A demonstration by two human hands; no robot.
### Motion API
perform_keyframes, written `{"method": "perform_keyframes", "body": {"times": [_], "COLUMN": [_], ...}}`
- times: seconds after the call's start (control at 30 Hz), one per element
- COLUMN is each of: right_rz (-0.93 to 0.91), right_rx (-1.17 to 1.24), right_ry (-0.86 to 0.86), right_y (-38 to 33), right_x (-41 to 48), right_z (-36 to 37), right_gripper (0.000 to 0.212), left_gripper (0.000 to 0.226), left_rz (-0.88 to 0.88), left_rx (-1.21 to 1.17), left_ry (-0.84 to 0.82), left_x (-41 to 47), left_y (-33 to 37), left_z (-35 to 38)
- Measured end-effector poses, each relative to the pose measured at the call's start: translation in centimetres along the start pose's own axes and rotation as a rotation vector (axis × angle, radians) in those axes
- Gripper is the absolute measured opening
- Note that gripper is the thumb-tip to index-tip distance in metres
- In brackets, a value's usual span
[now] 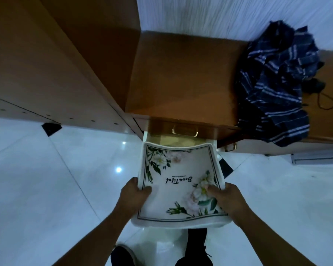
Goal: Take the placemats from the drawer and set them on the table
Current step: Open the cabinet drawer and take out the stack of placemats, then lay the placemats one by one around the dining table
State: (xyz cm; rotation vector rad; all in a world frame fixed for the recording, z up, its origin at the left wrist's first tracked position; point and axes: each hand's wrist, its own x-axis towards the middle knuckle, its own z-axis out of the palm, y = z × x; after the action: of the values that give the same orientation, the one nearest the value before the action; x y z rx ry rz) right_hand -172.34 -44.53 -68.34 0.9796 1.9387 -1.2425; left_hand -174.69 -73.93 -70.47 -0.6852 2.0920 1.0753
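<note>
A stack of white placemats (pixel 178 181) with a floral print and dark border is held in front of me over an open drawer (pixel 178 138) of the low wooden cabinet. My left hand (pixel 135 192) grips the stack's left edge, thumb on top. My right hand (pixel 225 196) grips the right edge the same way. The mats bend upward at their far end. Most of the drawer's inside is hidden behind them. No table is in view.
A dark blue striped folded umbrella (pixel 277 83) lies on the wooden cabinet top (pixel 181 73) at right. A tall wooden cupboard (pixel 46 64) stands at left. The glossy white tiled floor (pixel 46 189) spreads around my feet (pixel 123 256).
</note>
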Motion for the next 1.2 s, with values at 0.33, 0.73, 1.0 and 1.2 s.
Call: {"method": "perform_keyframes", "body": {"times": [0.33,0.73,1.0,1.2], "right_rz": [-0.284,-0.659,-0.966,-1.179], "right_rx": [-0.085,-0.222,-0.493,-0.661], "right_ry": [0.212,-0.007,-0.273,-0.554], "right_y": [-9.4,-21.6,-25.8,-22.6], "right_x": [-19.1,-39.6,-49.7,-61.8], "right_z": [-2.3,-1.4,7.4,18.4], "right_gripper": [0.021,0.022,0.032,0.030], "left_gripper": [0.023,0.024,0.023,0.024], "left_rz": [0.310,0.255,0.063,-0.135], "left_rx": [0.009,-0.184,-0.419,-0.602], "left_ry": [0.329,0.673,1.041,1.304], "left_x": [-17.5,-41.3,-56.0,-69.0], "left_y": [5.6,5.9,-3.6,-15.2], "left_z": [-10.9,-26.2,-28.6,-28.2]}}
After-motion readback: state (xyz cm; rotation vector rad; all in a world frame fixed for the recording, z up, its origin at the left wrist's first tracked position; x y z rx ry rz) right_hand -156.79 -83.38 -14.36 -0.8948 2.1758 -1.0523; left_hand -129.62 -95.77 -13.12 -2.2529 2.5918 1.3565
